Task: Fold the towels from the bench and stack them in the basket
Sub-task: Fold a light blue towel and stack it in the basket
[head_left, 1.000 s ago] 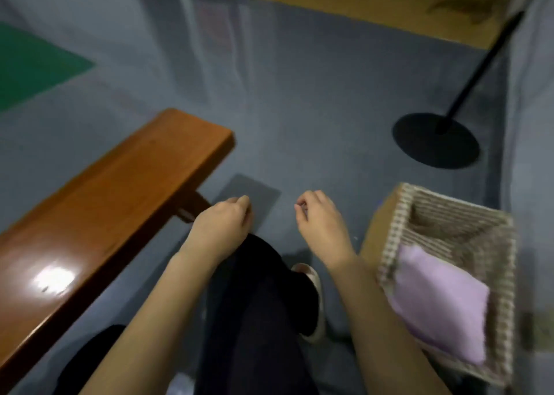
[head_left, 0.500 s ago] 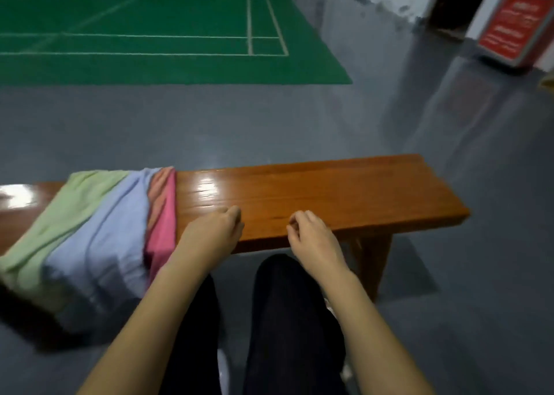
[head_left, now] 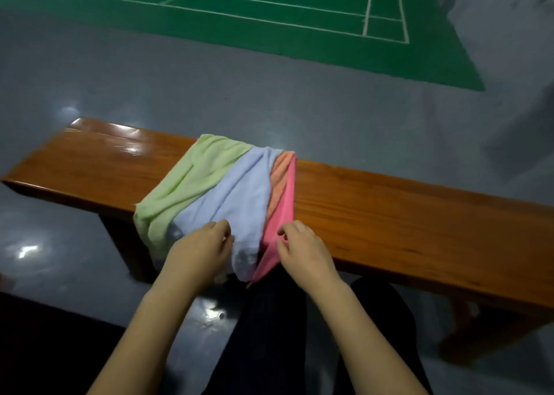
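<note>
Four soft rumpled towels (head_left: 227, 190), green, pale blue, orange and pink, overlap across the glossy brown wooden bench (head_left: 389, 202), their near edges hanging over its front. The left hand (head_left: 201, 253) rests loosely curled on the blue one; the right hand (head_left: 302, 250) pinches the pink edge.

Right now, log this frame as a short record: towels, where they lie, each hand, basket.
towels: green towel, blue towel, orange towel, pink towel, overlapping, unfolded
place: draped over the near edge of the wooden bench
left hand: on the blue towel, grip unclear
right hand: at the pink towel's edge, grip unclear
basket: not in view
</note>
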Demonstrator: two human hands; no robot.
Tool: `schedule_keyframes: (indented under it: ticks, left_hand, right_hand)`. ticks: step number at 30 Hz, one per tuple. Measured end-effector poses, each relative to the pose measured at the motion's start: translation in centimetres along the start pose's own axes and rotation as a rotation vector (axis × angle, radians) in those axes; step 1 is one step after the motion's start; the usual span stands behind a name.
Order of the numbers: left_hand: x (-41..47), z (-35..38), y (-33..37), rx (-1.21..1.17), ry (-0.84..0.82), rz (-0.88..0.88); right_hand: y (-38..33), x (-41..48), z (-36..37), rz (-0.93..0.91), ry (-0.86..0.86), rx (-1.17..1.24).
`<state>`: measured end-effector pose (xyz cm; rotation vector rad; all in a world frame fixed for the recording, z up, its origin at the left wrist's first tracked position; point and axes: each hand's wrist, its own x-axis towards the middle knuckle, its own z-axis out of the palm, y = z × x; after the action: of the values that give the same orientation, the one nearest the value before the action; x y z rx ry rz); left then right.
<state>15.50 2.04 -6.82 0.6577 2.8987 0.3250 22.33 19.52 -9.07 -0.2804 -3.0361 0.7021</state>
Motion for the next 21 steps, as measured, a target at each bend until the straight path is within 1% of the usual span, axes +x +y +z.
schedule_keyframes:
  ticks: [6, 9, 12, 15, 18, 21]
  left_hand:
    - [4.5, -1.4, -4.4, -0.090, 0.053, -0.049]
    - [7.2, -2.2, -6.0, -0.088, 0.088, -0.061]
    - [9.6, -2.4, -7.3, -0.101, 0.123, -0.115]
    - [11.3, -1.6, -8.7, -0.115, 0.116, -0.158]
    - [11.9, -0.2, -9.6, -0.113, 0.097, -0.126]
    - [11.7, 1.3, -10.0, -0.139, 0.195, -0.114]
  right_hand:
    - [-3.4, 6.8, 1.6, -0.029, -0.008, 0.021]
    - [-5.0, 10.3, 1.6, -0.077, -0.043, -0.035]
    - [-6.5, 13.5, 1.9, -0.118, -0.057, -0.041]
    - [-7.8, 16.2, 3.1, -0.162, -0.036, -0.038]
    - [-8.0, 17.5, 5.1, -0.174, -0.038, -0.137]
    - [-7.5, 17.2, 6.9, -0.164, 0.034, -0.199]
